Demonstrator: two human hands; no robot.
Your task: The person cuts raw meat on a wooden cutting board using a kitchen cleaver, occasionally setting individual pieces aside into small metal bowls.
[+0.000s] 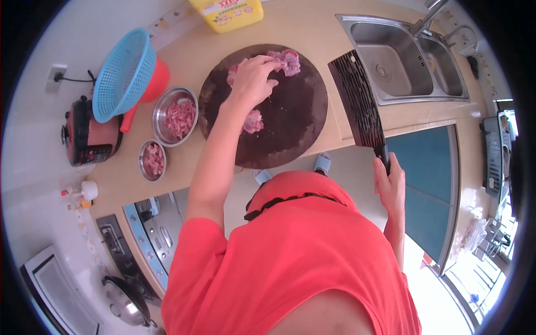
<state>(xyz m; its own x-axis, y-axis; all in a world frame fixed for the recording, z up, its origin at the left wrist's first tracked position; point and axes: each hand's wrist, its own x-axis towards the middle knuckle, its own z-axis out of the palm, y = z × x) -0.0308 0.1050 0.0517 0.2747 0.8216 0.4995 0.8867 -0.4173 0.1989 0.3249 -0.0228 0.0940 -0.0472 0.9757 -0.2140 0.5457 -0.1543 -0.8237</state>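
Note:
My left hand (253,81) is over the upper left of a round dark chopping board (289,121), its fingertips at the edge of a piece of raw meat (289,63). Whether it grips that piece cannot be made out. Another piece of raw meat (231,76) shows partly behind the hand, and a third (253,122) lies beside my left forearm. My right hand (389,180) grips the black handle of a broad cleaver (358,100), its dark ridged blade raised to the right of the board. Two metal bowls with cut meat (181,119) (154,159) stand left of the board.
A blue plastic colander (125,77) rests on a red container (157,81) beside an electric cooker (92,134). Behind the board stands a yellow container (234,14). A double steel sink (389,58) is at the right, and a gas hob (115,238) at the lower left.

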